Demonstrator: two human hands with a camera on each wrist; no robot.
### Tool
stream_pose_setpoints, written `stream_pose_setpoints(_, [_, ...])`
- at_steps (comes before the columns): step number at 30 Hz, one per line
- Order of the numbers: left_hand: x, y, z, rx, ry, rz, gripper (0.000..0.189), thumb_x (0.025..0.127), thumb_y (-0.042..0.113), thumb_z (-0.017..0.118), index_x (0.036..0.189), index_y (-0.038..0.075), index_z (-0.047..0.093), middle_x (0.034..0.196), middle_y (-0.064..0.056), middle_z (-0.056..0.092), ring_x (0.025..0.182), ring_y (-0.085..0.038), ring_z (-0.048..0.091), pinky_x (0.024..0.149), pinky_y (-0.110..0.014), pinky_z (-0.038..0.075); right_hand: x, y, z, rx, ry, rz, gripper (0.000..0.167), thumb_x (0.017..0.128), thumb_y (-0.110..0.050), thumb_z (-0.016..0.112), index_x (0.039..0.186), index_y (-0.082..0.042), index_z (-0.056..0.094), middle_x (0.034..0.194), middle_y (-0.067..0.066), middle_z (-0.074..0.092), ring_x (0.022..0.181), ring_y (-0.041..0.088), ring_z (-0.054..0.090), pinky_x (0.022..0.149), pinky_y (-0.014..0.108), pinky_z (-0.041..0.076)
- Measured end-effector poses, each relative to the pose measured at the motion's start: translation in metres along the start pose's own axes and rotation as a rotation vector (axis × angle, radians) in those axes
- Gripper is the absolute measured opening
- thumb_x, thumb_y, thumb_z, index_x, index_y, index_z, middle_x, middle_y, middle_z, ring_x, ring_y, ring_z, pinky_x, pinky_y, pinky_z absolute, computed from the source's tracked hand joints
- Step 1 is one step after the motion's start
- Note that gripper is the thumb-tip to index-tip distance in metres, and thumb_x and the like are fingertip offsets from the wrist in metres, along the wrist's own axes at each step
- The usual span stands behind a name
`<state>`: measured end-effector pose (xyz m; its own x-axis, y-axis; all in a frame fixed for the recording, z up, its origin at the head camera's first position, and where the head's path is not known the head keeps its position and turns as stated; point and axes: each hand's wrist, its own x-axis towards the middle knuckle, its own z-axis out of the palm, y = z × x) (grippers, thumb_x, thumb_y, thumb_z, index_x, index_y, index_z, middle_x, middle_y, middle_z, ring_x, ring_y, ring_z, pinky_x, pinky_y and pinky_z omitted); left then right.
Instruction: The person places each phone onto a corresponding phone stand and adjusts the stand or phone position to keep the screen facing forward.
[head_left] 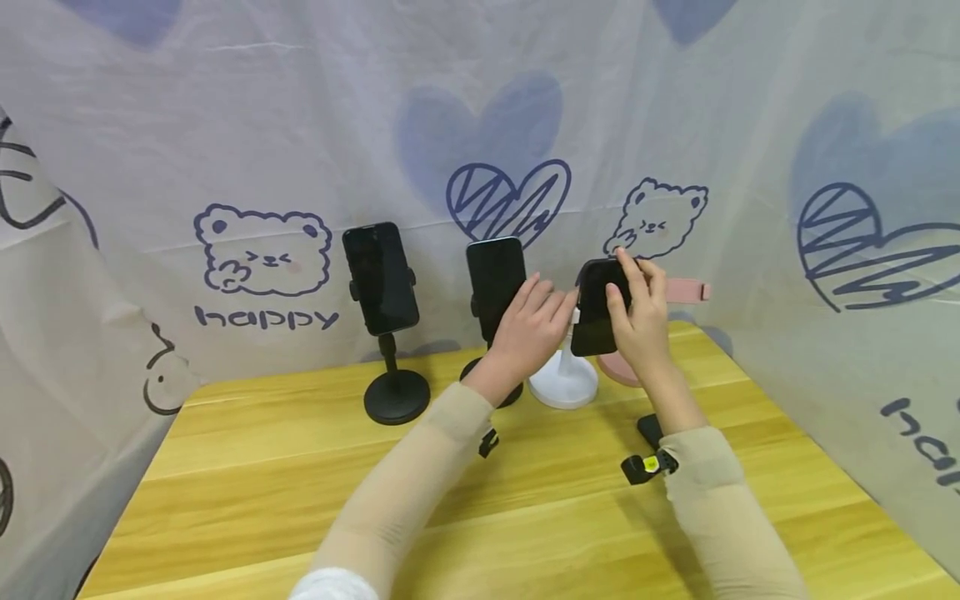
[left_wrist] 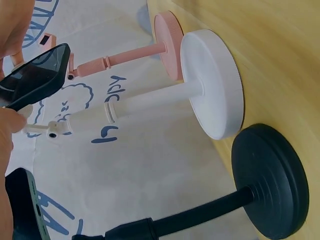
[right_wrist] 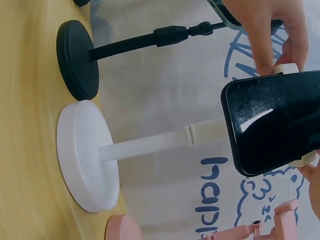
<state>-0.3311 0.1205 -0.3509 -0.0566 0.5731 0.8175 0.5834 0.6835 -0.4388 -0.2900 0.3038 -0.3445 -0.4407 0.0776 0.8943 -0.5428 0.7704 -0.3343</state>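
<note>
A black phone (head_left: 595, 312) stands upright in the holder of a white phone stand (head_left: 564, 385). My right hand (head_left: 643, 321) grips this phone along its right edge, thumb over the screen side. My left hand (head_left: 532, 325) is at its left edge, the fingertips pinching the white clamp (right_wrist: 286, 69) of the holder. In the right wrist view the other white clamp arm (right_wrist: 303, 160) shows at the phone's opposite edge. Behind my left hand, a second phone (head_left: 495, 279) sits in a black stand (left_wrist: 270, 180).
On the left, another black stand (head_left: 397, 397) carries a phone (head_left: 381, 277). A pink stand (left_wrist: 169, 46) with its pink holder (head_left: 686, 290) is just right of the white one. A dark flat object (head_left: 649, 429) lies on the wooden table (head_left: 300, 467) near my right wrist. A printed cloth (head_left: 300, 125) hangs behind.
</note>
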Motion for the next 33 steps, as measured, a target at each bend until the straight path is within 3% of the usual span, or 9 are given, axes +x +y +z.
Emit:
stream_pose_setpoints(6, [-0.007,-0.003,-0.008,-0.068,0.029,0.009,0.026,0.099,0.019,0.051,0.116,0.013,0.07,0.101,0.003,0.073,0.101,-0.019,0.061,0.111,-0.039,0.04,-0.005,-0.003,-0.004,-0.014,0.007,0.042,0.048,0.097,-0.021,0.056,0.144,-0.013,0.047,0.127,0.027,0.044,0.104,0.036,0.047,0.083,0.041,0.041])
stream_pose_setpoints(13, [-0.015,0.004,-0.016,-0.119,-0.005,-0.072,0.03,0.096,0.022,0.055,0.122,0.015,0.068,0.105,0.003,0.073,0.106,-0.019,0.061,0.113,-0.04,0.038,-0.012,-0.006,-0.009,-0.016,-0.006,0.054,0.057,0.091,-0.01,0.06,0.146,-0.009,0.043,0.124,0.026,0.051,0.104,0.035,0.051,0.086,0.042,0.044])
stream_pose_setpoints(19, [-0.025,0.016,-0.023,-0.187,-0.029,-0.154,0.03,0.093,0.025,0.061,0.12,0.018,0.069,0.106,0.003,0.071,0.107,-0.019,0.059,0.113,-0.042,0.037,-0.024,-0.006,-0.014,0.023,0.014,0.056,0.06,0.087,0.0,0.063,0.144,-0.004,0.043,0.124,0.026,0.052,0.108,0.035,0.053,0.091,0.025,0.045])
stream_pose_setpoints(26, [-0.034,0.028,-0.034,-0.238,-0.059,-0.269,0.027,0.09,0.025,0.065,0.115,0.02,0.071,0.108,0.004,0.07,0.109,-0.02,0.056,0.11,-0.044,0.038,-0.035,-0.012,-0.029,0.008,0.016,0.054,0.059,0.085,0.002,0.065,0.141,-0.003,0.047,0.126,0.024,0.053,0.109,0.035,0.052,0.097,0.009,0.037])
stream_pose_setpoints(29, [-0.037,0.032,-0.038,-0.256,-0.056,-0.326,0.024,0.09,0.025,0.065,0.112,0.02,0.072,0.107,0.004,0.07,0.107,-0.02,0.056,0.109,-0.045,0.039,-0.041,-0.013,-0.037,-0.052,-0.003,0.063,0.058,0.084,-0.001,0.066,0.14,-0.005,0.048,0.129,0.023,0.052,0.113,0.035,0.05,0.101,0.017,0.039])
stream_pose_setpoints(33, [-0.043,0.037,-0.044,-0.295,-0.049,-0.417,0.023,0.089,0.025,0.067,0.11,0.019,0.073,0.106,0.003,0.07,0.105,-0.02,0.057,0.104,-0.046,0.042,-0.048,-0.014,-0.047,-0.137,-0.027,0.095,0.056,0.086,-0.006,0.066,0.139,-0.006,0.049,0.131,0.025,0.049,0.121,0.037,0.045,0.104,0.047,0.042])
